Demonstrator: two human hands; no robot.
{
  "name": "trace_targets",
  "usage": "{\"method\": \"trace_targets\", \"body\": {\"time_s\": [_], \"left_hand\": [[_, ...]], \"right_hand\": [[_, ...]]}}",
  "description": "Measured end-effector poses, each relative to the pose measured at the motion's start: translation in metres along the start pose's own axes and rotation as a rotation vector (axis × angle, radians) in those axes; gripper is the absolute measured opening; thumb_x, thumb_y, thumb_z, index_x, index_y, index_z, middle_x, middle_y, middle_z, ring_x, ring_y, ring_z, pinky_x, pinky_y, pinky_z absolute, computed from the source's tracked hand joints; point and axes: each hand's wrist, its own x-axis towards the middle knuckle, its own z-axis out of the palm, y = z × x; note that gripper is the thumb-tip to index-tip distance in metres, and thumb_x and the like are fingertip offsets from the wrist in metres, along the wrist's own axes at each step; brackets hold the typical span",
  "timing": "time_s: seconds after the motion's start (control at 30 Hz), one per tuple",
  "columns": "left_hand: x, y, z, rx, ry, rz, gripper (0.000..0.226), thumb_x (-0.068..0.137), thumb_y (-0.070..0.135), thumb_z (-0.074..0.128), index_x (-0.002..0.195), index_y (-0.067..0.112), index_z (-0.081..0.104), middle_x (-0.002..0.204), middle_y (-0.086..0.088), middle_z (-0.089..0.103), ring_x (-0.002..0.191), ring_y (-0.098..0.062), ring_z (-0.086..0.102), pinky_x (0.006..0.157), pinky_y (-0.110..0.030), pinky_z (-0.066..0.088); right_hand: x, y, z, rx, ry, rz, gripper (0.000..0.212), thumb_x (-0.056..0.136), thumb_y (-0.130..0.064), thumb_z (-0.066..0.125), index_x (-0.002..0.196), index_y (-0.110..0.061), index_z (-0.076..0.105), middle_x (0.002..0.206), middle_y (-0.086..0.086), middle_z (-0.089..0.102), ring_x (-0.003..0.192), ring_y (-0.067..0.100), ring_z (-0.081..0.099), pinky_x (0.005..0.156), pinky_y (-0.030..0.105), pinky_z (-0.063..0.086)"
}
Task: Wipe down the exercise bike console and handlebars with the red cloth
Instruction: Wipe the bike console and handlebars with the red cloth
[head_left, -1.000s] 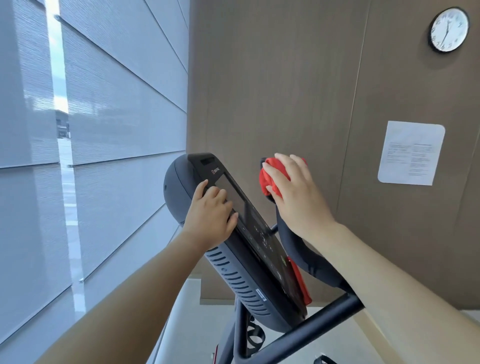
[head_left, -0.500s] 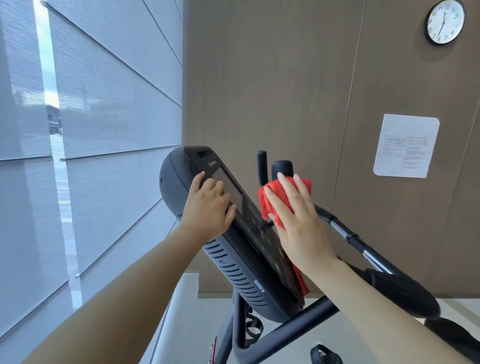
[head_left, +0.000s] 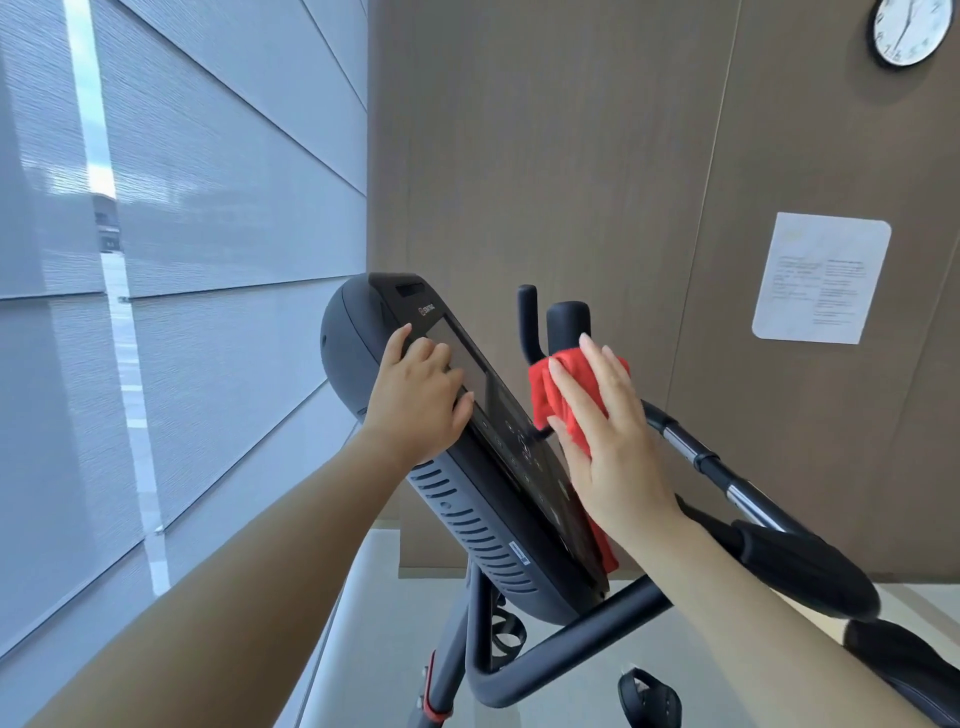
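The exercise bike's dark console (head_left: 467, 499) tilts across the middle of the view, its screen facing right. My left hand (head_left: 418, 402) grips the console's upper left edge, fingers curled over the screen. My right hand (head_left: 605, 431) lies flat with straight fingers on the red cloth (head_left: 553, 400), pressing it against the console's right edge near the button panel. The cloth hangs down behind my palm to the console's lower end. A black handlebar (head_left: 701, 457) with chrome sections runs down to the right, ending in a padded grip (head_left: 800, 561). Two upright black bar ends (head_left: 566, 322) rise behind the cloth.
A brown panelled wall stands close behind the bike, with a paper notice (head_left: 821, 278) and a clock (head_left: 911, 31). Windows with grey blinds fill the left. The bike's black frame (head_left: 566, 654) and a pedal strap (head_left: 649, 701) sit below, over a pale floor.
My right hand has slid the cloth down from the upright bar end onto the console's right edge. The left hand has kept its hold. The camera shifted slightly.
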Motion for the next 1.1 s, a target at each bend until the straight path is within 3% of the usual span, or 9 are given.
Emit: {"method": "trace_targets", "body": {"time_s": [0.2, 0.37, 0.5, 0.63, 0.73, 0.87, 1.1], "left_hand": [[0.0, 0.0, 0.002, -0.002, 0.009, 0.006, 0.043, 0.092, 0.04, 0.032, 0.091, 0.016, 0.068, 0.093, -0.002, 0.057, 0.098, -0.025, 0.049, 0.112, -0.045, 0.006], [0.0, 0.001, 0.003, 0.011, 0.011, -0.001, 0.044, 0.092, 0.04, 0.031, 0.09, 0.016, 0.067, 0.093, -0.002, 0.057, 0.098, -0.024, 0.049, 0.111, -0.044, 0.005], [0.001, 0.001, 0.003, 0.016, 0.015, -0.012, 0.044, 0.091, 0.041, 0.03, 0.091, 0.018, 0.067, 0.093, -0.001, 0.057, 0.098, -0.023, 0.049, 0.11, -0.043, 0.002], [0.001, 0.002, 0.004, 0.021, 0.016, -0.013, 0.044, 0.091, 0.042, 0.03, 0.091, 0.018, 0.067, 0.092, -0.001, 0.057, 0.097, -0.024, 0.049, 0.111, -0.043, 0.002], [0.001, 0.002, 0.004, 0.018, 0.017, -0.015, 0.043, 0.091, 0.041, 0.032, 0.091, 0.016, 0.068, 0.093, -0.002, 0.057, 0.097, -0.025, 0.049, 0.111, -0.043, 0.003], [0.001, 0.002, 0.003, 0.012, 0.01, -0.012, 0.044, 0.092, 0.041, 0.031, 0.093, 0.017, 0.067, 0.095, -0.001, 0.057, 0.099, -0.024, 0.048, 0.111, -0.043, 0.0], [0.001, 0.002, 0.003, 0.014, 0.008, -0.016, 0.043, 0.092, 0.041, 0.03, 0.091, 0.018, 0.066, 0.094, 0.0, 0.057, 0.098, -0.023, 0.048, 0.111, -0.043, 0.001]], "right_hand": [[-0.014, 0.007, 0.009, -0.025, 0.005, 0.066, 0.065, 0.089, -0.025, 0.06, 0.145, -0.013, 0.029, 0.153, 0.017, 0.02, 0.139, 0.036, 0.025, 0.107, 0.041, 0.032], [-0.009, 0.003, 0.007, 0.046, 0.038, 0.133, 0.064, 0.091, -0.045, 0.05, 0.146, -0.021, 0.027, 0.154, 0.011, 0.023, 0.137, 0.03, 0.031, 0.102, 0.029, 0.031], [0.004, -0.005, 0.011, 0.038, 0.088, 0.197, 0.071, 0.087, -0.061, 0.043, 0.146, -0.026, 0.027, 0.153, 0.009, 0.024, 0.138, 0.03, 0.029, 0.098, 0.036, 0.036], [0.003, -0.005, 0.016, -0.004, 0.182, 0.19, 0.055, 0.092, -0.043, 0.049, 0.141, -0.019, 0.04, 0.145, 0.013, 0.039, 0.129, 0.031, 0.043, 0.092, 0.033, 0.042], [-0.005, -0.002, 0.018, -0.013, 0.174, 0.171, 0.049, 0.093, -0.031, 0.051, 0.14, -0.017, 0.042, 0.144, 0.014, 0.041, 0.128, 0.031, 0.044, 0.095, 0.031, 0.038], [-0.016, 0.001, 0.017, -0.041, 0.159, 0.111, 0.048, 0.094, -0.028, 0.051, 0.139, -0.016, 0.042, 0.145, 0.014, 0.039, 0.131, 0.032, 0.04, 0.099, 0.034, 0.035], [-0.003, 0.002, 0.017, 0.03, 0.132, 0.118, 0.057, 0.095, -0.032, 0.046, 0.144, -0.009, 0.028, 0.15, 0.014, 0.03, 0.137, 0.029, 0.032, 0.106, 0.034, 0.033]]}}
